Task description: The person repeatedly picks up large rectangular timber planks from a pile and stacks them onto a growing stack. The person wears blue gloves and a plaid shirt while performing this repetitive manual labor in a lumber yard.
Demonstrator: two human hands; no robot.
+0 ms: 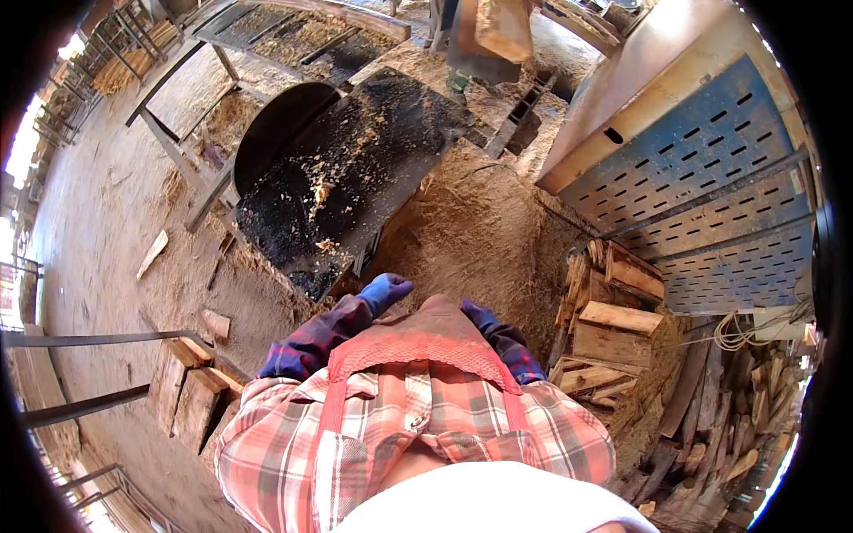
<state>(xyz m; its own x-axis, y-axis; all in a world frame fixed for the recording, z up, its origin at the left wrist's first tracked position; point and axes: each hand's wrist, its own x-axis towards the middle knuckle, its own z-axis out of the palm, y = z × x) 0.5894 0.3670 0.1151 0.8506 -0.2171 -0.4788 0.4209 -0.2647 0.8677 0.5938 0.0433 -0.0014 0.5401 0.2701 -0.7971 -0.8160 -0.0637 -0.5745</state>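
Note:
My left hand (386, 291), in a blue-purple glove, is by the near edge of a dark metal table (391, 115) strewn with sawdust and chips. Its fingers look curled, with nothing visible in them. A large dark round blade (283, 133) stands up along the table's left side. My right forearm (503, 338), in a dark plaid sleeve, reaches forward at the right of my red apron (426, 342). The right hand is mostly hidden past the apron, so its fingers do not show.
Wood blocks (617, 333) are piled to my right, beside a blue slotted metal panel (702, 160). More blocks (191, 391) lie at my left near dark metal bars (89, 404). Ahead, another person's legs (458, 80) show near a large wood piece (504, 28). Sawdust (471, 213) covers the ground.

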